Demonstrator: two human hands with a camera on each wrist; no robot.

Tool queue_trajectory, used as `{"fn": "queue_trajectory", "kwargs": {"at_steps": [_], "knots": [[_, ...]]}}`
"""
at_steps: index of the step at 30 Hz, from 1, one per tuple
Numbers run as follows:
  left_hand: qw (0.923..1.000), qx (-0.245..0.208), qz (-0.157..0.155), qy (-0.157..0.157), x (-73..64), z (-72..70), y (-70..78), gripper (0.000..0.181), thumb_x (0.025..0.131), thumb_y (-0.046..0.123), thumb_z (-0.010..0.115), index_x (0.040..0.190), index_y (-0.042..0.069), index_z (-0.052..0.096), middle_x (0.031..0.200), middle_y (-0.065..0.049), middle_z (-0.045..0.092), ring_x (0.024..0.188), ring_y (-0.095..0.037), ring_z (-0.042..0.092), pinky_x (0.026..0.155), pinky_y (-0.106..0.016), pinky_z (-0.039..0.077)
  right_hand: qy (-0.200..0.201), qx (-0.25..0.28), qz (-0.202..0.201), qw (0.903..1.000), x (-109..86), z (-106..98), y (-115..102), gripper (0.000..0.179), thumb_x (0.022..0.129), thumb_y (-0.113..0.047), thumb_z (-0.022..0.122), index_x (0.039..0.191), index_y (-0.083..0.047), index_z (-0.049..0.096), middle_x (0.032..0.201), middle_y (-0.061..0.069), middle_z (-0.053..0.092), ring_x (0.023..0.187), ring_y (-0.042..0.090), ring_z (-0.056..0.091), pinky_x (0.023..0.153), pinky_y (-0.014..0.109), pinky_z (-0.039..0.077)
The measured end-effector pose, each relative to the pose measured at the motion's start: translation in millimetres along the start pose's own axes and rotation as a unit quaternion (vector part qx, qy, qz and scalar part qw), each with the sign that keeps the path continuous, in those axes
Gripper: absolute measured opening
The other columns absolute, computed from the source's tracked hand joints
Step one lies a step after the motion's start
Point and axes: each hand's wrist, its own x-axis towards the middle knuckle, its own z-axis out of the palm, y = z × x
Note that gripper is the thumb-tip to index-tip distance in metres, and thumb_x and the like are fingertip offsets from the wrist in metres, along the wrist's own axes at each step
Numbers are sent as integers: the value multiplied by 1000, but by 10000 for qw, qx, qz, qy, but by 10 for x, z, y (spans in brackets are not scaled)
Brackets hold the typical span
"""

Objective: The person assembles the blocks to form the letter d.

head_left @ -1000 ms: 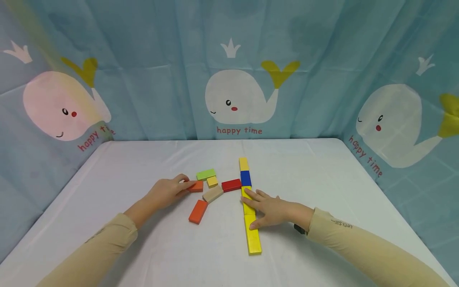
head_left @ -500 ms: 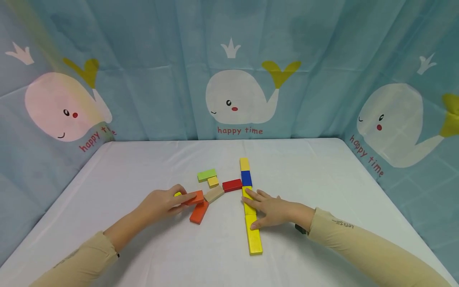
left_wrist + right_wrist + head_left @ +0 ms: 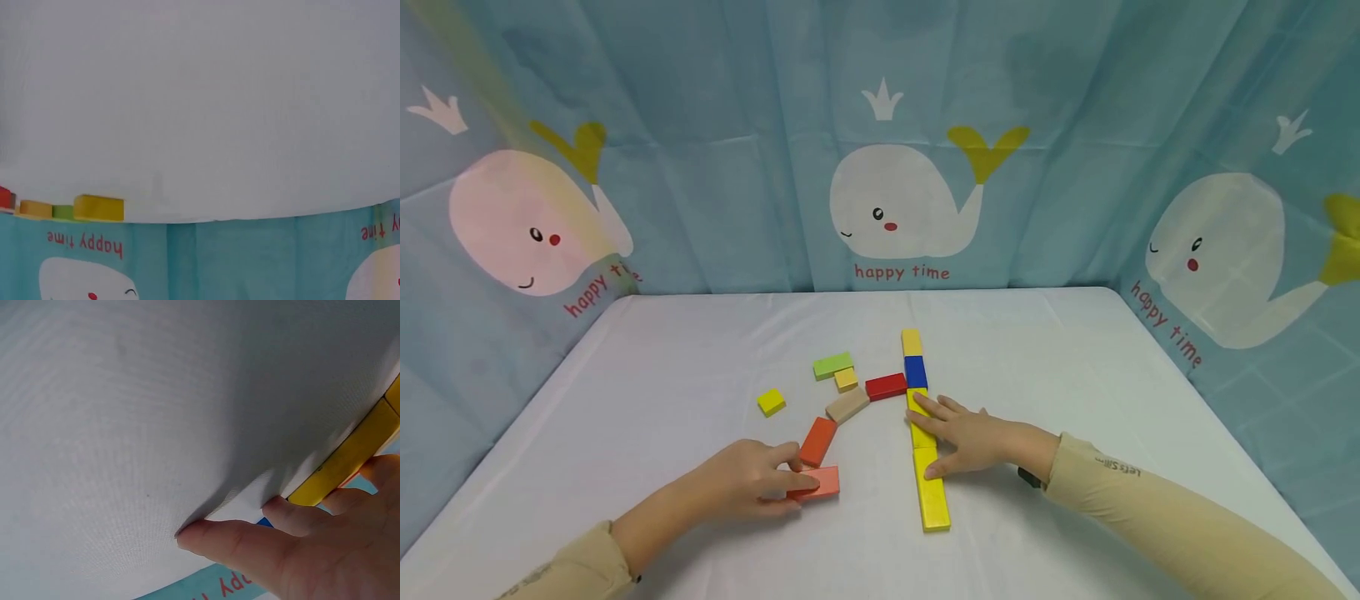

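The left hand (image 3: 741,482) pinches a salmon-pink block (image 3: 828,481) at near left; the right hand (image 3: 976,437), fingers spread, rests on two yellow blocks (image 3: 932,504).

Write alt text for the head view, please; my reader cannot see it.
A person's left hand holds a salmon block near an orange-red block on a white tabletop, while the right hand rests on two yellow blocks in line with a blue block. Behind hangs a blue curtain with printed whales.
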Motion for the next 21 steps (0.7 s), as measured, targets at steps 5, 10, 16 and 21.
{"fn": "queue_trajectory", "kwargs": {"at_steps": [5, 10, 16, 21], "knots": [[9976, -254, -54, -644, -12, 42, 91, 33, 90, 46, 67, 108, 18, 74, 88, 10, 51, 56, 4, 31, 56, -6, 31, -7, 29, 0, 10000, 3, 1, 4, 85, 82, -57, 67, 154, -32, 27, 163, -8, 8, 147, 31, 12, 100, 74, 21], [9931, -558, -167, -1019, 17, 21, 135, 35, 95, 42, 62, 116, 16, 71, 93, 9, 54, 62, 4, 40, 63, -7, 36, 1, 40, 18, 10000, 5, 5, 5, 86, 82, -57, 67, 154, -32, 27, 163, -7, 8, 147, 30, 12, 100, 74, 21], [9911, -457, -334, -1202, -8, -44, 30, 31, 100, 33, 55, 125, 21, 67, 122, 2, 61, 88, -7, 64, 73, -18, 49, 7, 28, -21, 10000, 8, 9, 3, 86, 83, -57, 67, 154, -32, 27, 163, -6, 8, 147, 31, 12, 99, 74, 22], [9892, -242, 231, -1429, 1, 5, 20, 35, 98, 35, 58, 129, 20, 65, 137, 0, 57, 104, -6, 64, 75, -14, 47, -15, 40, -49, 10000, 3, 13, 11, 86, 83, -56, 67, 155, -30, 27, 163, -4, 7, 147, 32, 11, 99, 75, 21]]}}
